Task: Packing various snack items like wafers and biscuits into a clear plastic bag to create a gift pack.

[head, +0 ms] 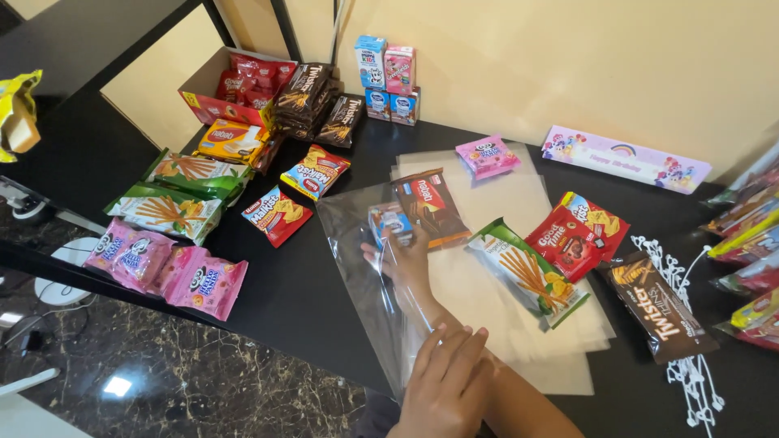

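Observation:
A clear plastic bag [357, 243] lies flat on the black table [300, 300]. My right hand [399, 258] reaches inside it, fingers on a small blue drink carton [389, 219] near the bag's far end. A brown wafer packet [430, 207] lies beside the carton, apparently inside the bag too. My left hand [445, 381] rests at the bag's near opening, over my right forearm, pinning the plastic down with fingers together.
A green biscuit-stick packet [527, 274], red cookie packet [568, 243], brown wafer-roll packet [659, 310] and pink packet [487, 156] lie on a pile of clear bags [519, 341]. More snack packets [174, 207], a red box [235, 89] and drink cartons [388, 77] stand left and behind. White ties [690, 365] lie right.

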